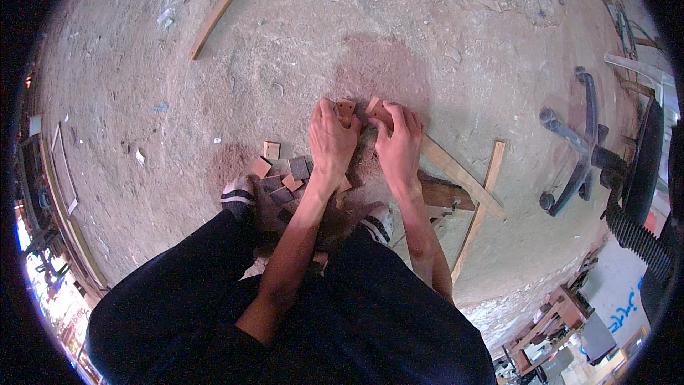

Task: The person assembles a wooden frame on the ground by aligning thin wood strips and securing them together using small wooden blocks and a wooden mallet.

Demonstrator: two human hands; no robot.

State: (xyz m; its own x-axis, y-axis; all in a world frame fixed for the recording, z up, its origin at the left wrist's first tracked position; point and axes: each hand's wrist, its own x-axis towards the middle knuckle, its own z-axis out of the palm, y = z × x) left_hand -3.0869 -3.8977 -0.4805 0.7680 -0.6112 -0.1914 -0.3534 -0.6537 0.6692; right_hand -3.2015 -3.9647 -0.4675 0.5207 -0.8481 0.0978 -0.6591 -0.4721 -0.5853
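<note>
Both my hands reach out in front of me, low over the dusty floor. My left hand (333,140) is closed around a small reddish wooden block (345,108) with dark holes in its face. A short gap to the right, my right hand (399,141) grips a second wooden block (375,108), also with a hole showing. My fingers partly cover both blocks. Left of my left forearm lies a loose group of several small square blocks, among them a light one with holes (271,150), a reddish one (261,166) and a dark grey one (298,167).
Two wooden strips cross at my right, one a long slat (479,207), beside a dark wood piece (443,192). Farther right stands a black chair base (586,144) with a ribbed hose (638,242). Another strip (224,11) lies far left. My feet flank the blocks.
</note>
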